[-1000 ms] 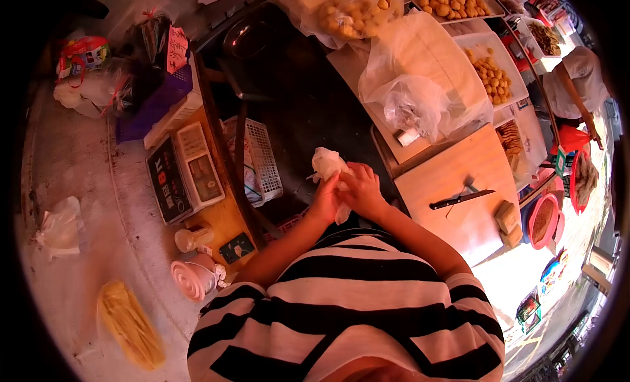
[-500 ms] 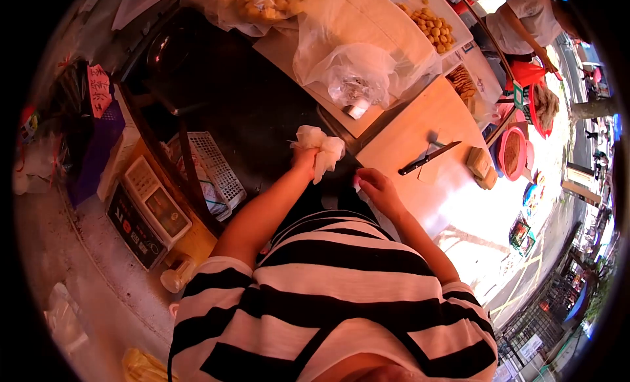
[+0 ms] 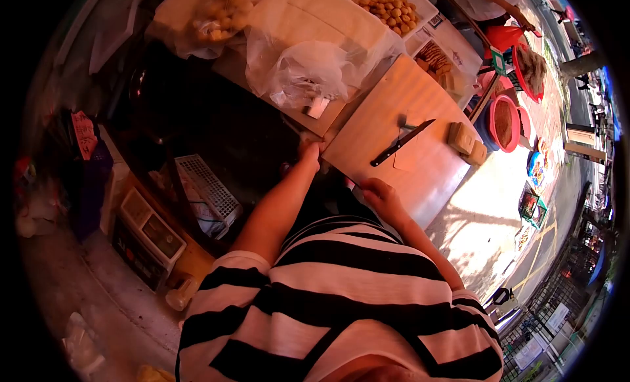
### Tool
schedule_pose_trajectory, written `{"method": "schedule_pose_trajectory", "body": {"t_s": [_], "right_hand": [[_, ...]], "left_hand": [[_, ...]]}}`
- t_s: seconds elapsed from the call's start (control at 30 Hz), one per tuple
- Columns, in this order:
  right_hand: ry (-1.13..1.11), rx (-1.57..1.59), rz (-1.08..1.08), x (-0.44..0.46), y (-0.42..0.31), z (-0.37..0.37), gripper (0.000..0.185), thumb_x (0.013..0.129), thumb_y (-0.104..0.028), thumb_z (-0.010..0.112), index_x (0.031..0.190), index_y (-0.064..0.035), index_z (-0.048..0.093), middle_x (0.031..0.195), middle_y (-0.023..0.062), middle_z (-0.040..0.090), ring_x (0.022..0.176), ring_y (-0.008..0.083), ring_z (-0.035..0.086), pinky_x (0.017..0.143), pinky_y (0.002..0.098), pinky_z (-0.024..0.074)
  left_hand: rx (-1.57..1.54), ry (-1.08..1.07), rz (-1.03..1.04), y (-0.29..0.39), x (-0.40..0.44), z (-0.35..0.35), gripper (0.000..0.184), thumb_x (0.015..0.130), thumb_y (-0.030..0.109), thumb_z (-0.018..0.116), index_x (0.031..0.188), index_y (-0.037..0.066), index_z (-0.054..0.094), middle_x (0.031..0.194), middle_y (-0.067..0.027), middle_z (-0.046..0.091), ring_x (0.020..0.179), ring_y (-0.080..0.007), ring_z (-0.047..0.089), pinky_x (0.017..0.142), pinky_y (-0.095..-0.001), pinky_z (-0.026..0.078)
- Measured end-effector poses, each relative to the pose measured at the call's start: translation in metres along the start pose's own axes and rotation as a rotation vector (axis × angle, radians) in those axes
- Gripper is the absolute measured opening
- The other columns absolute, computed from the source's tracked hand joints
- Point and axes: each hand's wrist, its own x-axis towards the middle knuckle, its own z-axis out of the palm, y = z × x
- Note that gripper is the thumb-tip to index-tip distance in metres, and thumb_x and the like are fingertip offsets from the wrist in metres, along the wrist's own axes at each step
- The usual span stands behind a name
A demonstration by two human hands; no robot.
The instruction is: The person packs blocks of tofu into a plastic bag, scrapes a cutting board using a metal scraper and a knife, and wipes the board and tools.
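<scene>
My left hand [image 3: 310, 153] is at the near left corner of a pale cutting board [image 3: 420, 93]. Its fingers look curled in, and what they hold, if anything, is hidden. My right hand [image 3: 382, 195] is at the board's near edge with fingers bent and thumb toward the edge. A thin dark line runs beside its thumb, and I cannot tell whether it is held. On the board lies a knife [image 3: 402, 143] with a black handle, beside a small flat piece [image 3: 405, 157]. Two tan blocks [image 3: 466, 143] sit near the board's right edge.
A clear plastic bag [image 3: 308, 70] lies beyond the board. A tray of round yellow pieces [image 3: 392, 11] and a tray of brown slices [image 3: 433, 56] stand farther off. Left are a white basket [image 3: 213, 191] and a scale [image 3: 152, 228]. Another person's arm [image 3: 505, 4] is upper right.
The white cloth in my left hand has gone from view. That hand has shifted right to the board's corner. My view has turned, so the board and knife appear farther left and higher.
</scene>
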Motion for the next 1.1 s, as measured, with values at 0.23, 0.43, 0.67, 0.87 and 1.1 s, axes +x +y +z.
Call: {"method": "schedule_pose_trajectory", "body": {"t_s": [0.23,0.43,0.67,0.87,1.1], "right_hand": [[0.035,0.031,-0.100,0.007,0.009,-0.035,0.023,0.084,-0.009,0.057,0.106,-0.0012,0.058,0.098,0.0136,0.062,0.089,0.0236,0.061,0.076,0.0323,0.0488],[0.055,0.057,-0.121,0.010,0.019,-0.057,0.023,0.085,-0.009,0.057,0.106,-0.0008,0.058,0.099,0.0138,0.062,0.091,0.0234,0.060,0.078,0.0320,0.0487],[0.058,0.049,-0.130,0.008,0.016,-0.060,0.024,0.085,-0.011,0.057,0.107,-0.0024,0.058,0.101,0.0132,0.062,0.094,0.0230,0.061,0.079,0.0323,0.0487],[0.133,0.054,-0.145,0.004,0.019,-0.061,0.024,0.085,-0.013,0.056,0.107,-0.0023,0.058,0.098,0.0134,0.064,0.091,0.0250,0.063,0.079,0.0329,0.0489],[0.259,0.118,-0.131,0.008,0.025,-0.073,0.024,0.086,-0.013,0.055,0.108,-0.0027,0.058,0.096,0.0129,0.065,0.088,0.0231,0.063,0.077,0.0319,0.0487]], "left_hand": [[0.079,-0.233,-0.115,0.020,-0.046,-0.006,0.039,0.082,0.032,0.060,0.113,0.008,0.055,0.109,-0.0069,0.058,0.104,-0.0270,0.053,0.090,-0.0357,0.042],[0.701,0.256,0.823,0.080,-0.081,-0.014,0.111,0.064,0.030,0.081,0.142,0.003,0.007,0.137,-0.0240,0.023,0.124,-0.0348,0.032,0.103,-0.0407,0.028],[0.937,0.071,1.182,0.181,-0.038,0.052,0.059,0.068,0.025,0.074,0.115,-0.002,0.052,0.113,-0.0222,0.052,0.102,-0.0324,0.053,0.085,-0.0391,0.043],[0.551,-0.224,1.167,0.180,-0.110,0.107,0.020,0.084,0.016,0.060,0.096,0.000,0.058,0.088,-0.0081,0.062,0.077,-0.0191,0.059,0.071,-0.0294,0.046],[0.272,-0.470,1.039,0.119,-0.204,0.127,0.016,0.089,0.012,0.054,0.098,-0.001,0.055,0.091,-0.0049,0.061,0.080,-0.0119,0.055,0.072,-0.0255,0.045]]}}
